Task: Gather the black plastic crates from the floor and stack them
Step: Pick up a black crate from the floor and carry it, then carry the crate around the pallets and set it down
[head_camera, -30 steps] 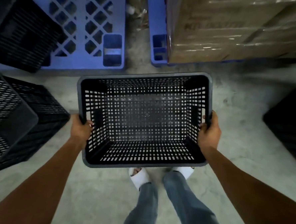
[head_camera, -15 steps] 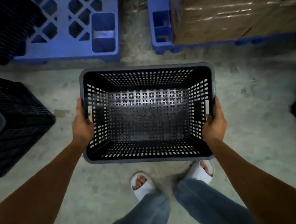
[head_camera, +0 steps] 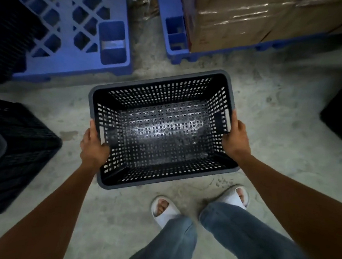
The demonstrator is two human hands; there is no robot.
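Currently we carry 1 empty black crate (head_camera: 162,128) above the concrete floor (head_camera: 276,135), mouth up, tilted slightly. Left hand (head_camera: 94,146) grips the left rim, fingers curled over the edge at the handle slot; right hand (head_camera: 235,139) grips the right rim likewise. More black crates (head_camera: 14,151) sit low at left, well apart from the held one. Step in hand, as we judge it: transport to a stack. Next move calls for turning left, aligning rims squarely, and lowering before the fingers release.
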